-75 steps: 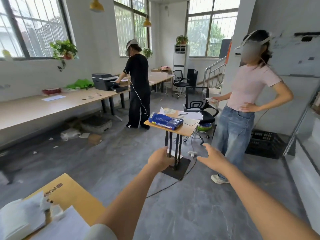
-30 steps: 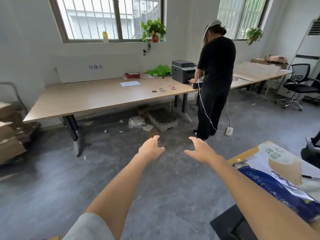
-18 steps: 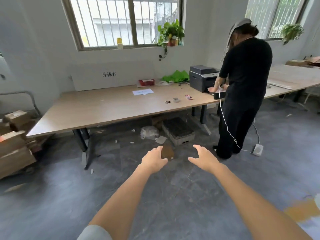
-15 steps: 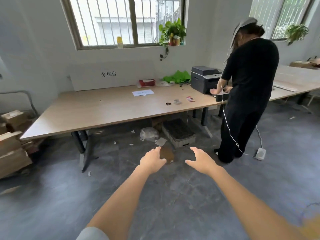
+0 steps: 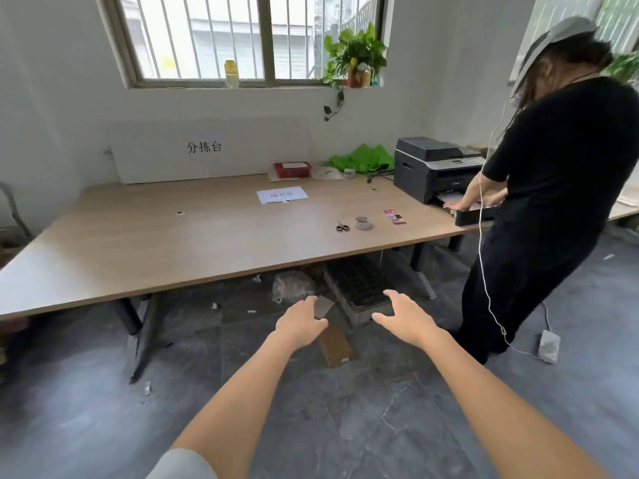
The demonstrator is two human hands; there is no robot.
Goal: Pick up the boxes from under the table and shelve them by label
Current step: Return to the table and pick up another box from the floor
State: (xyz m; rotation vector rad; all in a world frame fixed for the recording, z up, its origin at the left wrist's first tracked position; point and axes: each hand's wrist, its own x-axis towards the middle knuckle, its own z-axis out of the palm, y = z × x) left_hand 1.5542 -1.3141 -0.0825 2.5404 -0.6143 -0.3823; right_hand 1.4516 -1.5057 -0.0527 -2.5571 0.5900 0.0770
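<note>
Both arms are stretched forward over the grey floor point(image 5: 345, 426); the left hand point(image 5: 300, 323) and the right hand point(image 5: 403, 316) are spread loose and nothing is held in either. Just beyond and between them a small brown box point(image 5: 334, 344) lies on the floor, in front of the table point(image 5: 193, 236) rather than under it. Its near end is partly covered by the left hand, and no label can be read on it, so a wrong shelf could be chosen if it is lifted unread. Behind it a dark tray or crate point(image 5: 361, 288) and a crumpled plastic bag point(image 5: 292, 288) sit in the shadow under the table; whether more boxes lie there cannot be told. A head could be knocked on the table edge in bending. A person in black point(image 5: 553, 202) stands close on the right, and a trailing white cable point(image 5: 484, 264) could be snagged.
</note>
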